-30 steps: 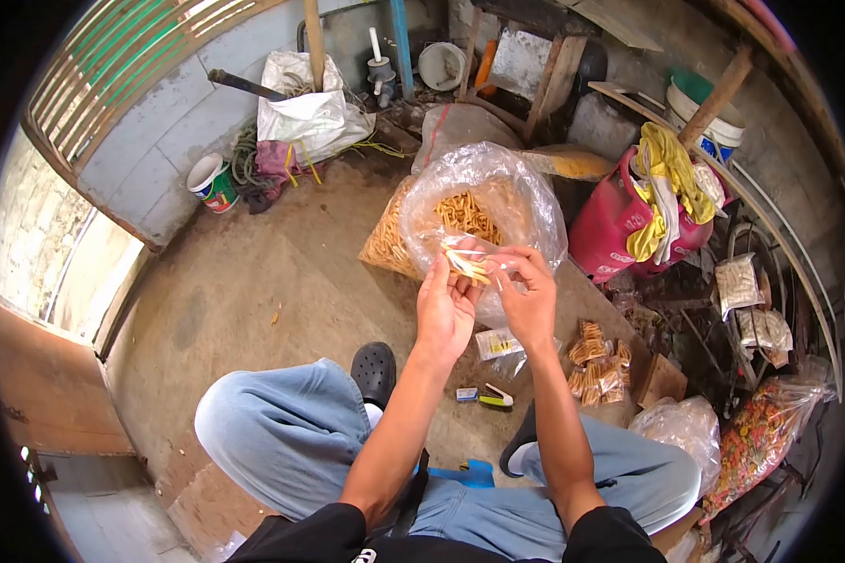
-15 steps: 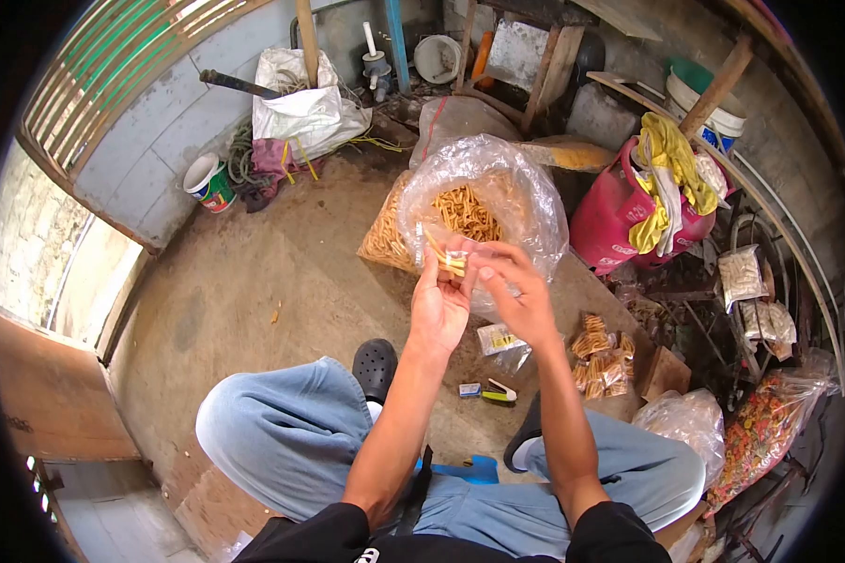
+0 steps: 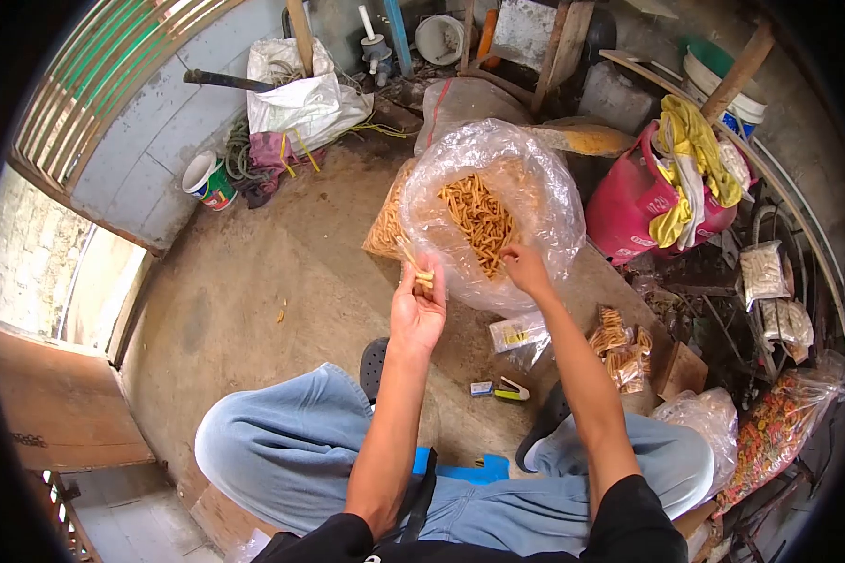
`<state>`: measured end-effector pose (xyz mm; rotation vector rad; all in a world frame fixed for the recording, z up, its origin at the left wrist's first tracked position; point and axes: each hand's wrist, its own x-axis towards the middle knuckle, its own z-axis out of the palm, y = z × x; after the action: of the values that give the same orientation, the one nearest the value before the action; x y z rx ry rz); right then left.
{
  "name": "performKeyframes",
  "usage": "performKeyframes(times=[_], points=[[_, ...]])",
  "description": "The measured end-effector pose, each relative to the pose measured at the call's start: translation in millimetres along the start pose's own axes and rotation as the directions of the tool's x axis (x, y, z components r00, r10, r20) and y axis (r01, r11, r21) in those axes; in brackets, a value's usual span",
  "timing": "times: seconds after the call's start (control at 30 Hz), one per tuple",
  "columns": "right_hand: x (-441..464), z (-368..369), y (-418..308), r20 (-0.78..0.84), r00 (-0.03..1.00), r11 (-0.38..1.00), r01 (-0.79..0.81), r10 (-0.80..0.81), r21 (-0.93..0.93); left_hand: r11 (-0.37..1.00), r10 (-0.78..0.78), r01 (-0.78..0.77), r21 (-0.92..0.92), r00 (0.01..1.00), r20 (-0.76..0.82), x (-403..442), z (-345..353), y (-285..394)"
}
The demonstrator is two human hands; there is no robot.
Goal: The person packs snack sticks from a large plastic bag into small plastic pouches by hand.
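My left hand is closed on a small clear packet with a few snack sticks in it, left of the big bag's mouth. Brown snack sticks fill the middle of a large open plastic bag. At the right edge of these sticks is my right hand, its fingers bent together at the bag's opening; whether they pinch a stick is too small to tell.
Filled small packets lie at the right, near a stapler, a small blue box and a labelled plastic pack. Pink containers stand behind. A paint bucket is at the left.
My right hand has left the small packet and moved right to the big bag's opening. My left hand has shifted slightly left and down, still holding the packet.
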<state>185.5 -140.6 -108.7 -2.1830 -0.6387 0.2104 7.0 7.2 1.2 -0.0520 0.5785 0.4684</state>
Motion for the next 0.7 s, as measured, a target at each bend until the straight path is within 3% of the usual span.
performKeyframes(times=[0.07,0.27,0.33,0.47,0.57,0.63,0.67,0.7], points=[[6.2,19.3,10.3,0.07,0.998,1.0,0.006,-0.005,-0.011,1.0,0.008,-0.008,0.013,1.0,-0.01,1.9,-0.7,-0.6],[22.3,47.2,3.8,-0.007,0.995,0.956,-0.1,0.103,-0.275,0.998,-0.053,0.052,0.022,0.998,0.028,11.0,0.5,-0.3],[25.1,48.7,1.9,0.093,0.98,0.905,-0.122,0.174,-0.407,0.995,-0.095,0.094,0.024,0.994,0.045,13.3,1.5,-0.9],[23.5,40.9,-12.0,0.19,0.96,0.886,-0.099,0.205,-0.452,0.992,-0.088,0.085,0.092,0.996,0.022,11.3,7.6,-6.4],[16.3,36.2,-25.3,0.086,0.991,0.935,-0.066,0.103,-0.349,0.989,-0.099,0.095,0.115,0.995,0.026,6.4,12.8,-8.0],[15.4,30.2,-20.2,-0.075,0.993,0.987,-0.101,0.092,-0.122,0.991,-0.094,0.092,0.093,0.995,0.016,0.1,17.9,-9.8],[16.5,21.8,-16.7,-0.078,0.993,0.987,-0.094,0.084,-0.13,0.992,-0.095,0.093,0.086,0.995,0.024,-2.1,18.8,-10.0],[17.3,10.2,-17.7,-0.123,0.991,0.999,-0.051,0.05,-0.008,0.991,-0.103,0.1,0.089,0.994,0.03,-4.0,19.0,-9.5]])
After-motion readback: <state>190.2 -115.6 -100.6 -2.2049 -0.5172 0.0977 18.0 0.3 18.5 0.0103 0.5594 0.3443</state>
